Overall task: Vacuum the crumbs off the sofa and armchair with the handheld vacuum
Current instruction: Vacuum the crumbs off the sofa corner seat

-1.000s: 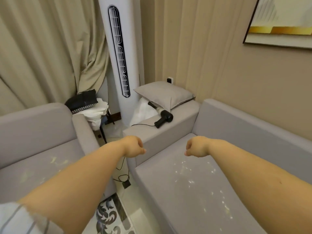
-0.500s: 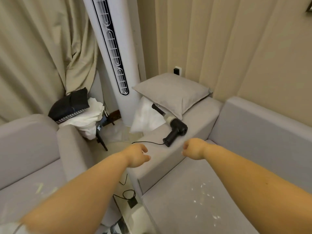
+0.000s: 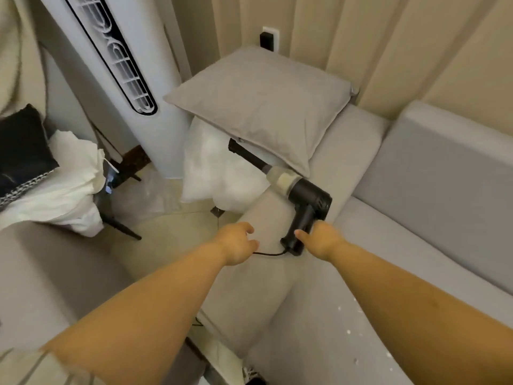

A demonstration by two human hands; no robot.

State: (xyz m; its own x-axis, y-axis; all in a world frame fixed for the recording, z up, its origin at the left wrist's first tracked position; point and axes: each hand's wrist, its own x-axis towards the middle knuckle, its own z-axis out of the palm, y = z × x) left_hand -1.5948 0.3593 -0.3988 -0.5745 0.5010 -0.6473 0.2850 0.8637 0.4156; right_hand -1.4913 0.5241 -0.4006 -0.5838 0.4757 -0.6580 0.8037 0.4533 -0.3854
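the vacuum (image 3: 294, 195) lies on the sofa (image 3: 319, 287) arm, nozzle tucked under a grey pillow (image 3: 263, 104). the right hand (image 3: 319, 240) touches its handle, whether gripping i cannot tell. the left hand (image 3: 238, 243), fingers loosely curled, hovers at the cord (image 3: 269, 254). crumbs (image 3: 347, 332) dot the seat.

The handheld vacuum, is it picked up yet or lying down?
Lying down: the handheld vacuum rests on the sofa arm, right hand at its handle.
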